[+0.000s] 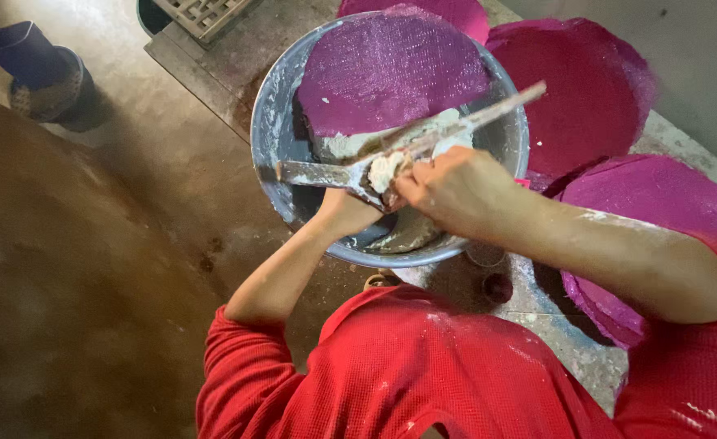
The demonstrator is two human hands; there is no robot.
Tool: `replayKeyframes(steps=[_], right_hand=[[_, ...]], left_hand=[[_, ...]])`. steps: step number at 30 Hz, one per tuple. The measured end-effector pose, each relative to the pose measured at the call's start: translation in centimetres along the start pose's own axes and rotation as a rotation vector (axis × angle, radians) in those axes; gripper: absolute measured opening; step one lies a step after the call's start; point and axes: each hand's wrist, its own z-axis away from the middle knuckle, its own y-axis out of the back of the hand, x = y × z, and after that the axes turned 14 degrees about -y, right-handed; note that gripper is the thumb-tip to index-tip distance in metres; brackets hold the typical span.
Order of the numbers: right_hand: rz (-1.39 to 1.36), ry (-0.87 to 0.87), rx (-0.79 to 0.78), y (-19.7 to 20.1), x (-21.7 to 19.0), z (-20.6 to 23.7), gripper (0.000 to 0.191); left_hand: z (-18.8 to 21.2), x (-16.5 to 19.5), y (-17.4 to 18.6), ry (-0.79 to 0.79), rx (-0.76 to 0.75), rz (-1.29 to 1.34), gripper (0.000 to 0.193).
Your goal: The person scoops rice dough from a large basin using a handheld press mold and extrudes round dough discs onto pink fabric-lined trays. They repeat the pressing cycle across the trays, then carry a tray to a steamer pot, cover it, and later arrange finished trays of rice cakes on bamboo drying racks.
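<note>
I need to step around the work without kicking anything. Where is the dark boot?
In the head view, the boot stands on the floor at the top left, well left of the grey basin and apart from both hands.

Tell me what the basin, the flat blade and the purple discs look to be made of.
Basin: probably metal, dull grey-blue, smeared with white paste. Flat blade: seems metal, thin and grey, caked with the same paste. Purple discs: material unclear, maybe fabric or fibre sheet; matte, finely grained surface with ragged edges.
</note>
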Motion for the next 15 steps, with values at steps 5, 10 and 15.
replayKeyframes(steps=[5,10,15], right_hand=[[0.017,-0.133,-0.158,-0.2,2.8,3.3,0.015],[-0.100,-0.264,-0.138,-1.3,5.8,5.4,0.025],[-0.208,-0.179,-0.060,-0.1,3.7,1.1,0.031]], left_hand=[[1.6,-1.0,2.1,0.132,0.033,-0.055,0.047],[2.0,-2.2,2.7,-0.061,0.101,-0.193,0.056],[0.6,-2.7,0.5,-0.212,0.051,-0.283,0.044]])
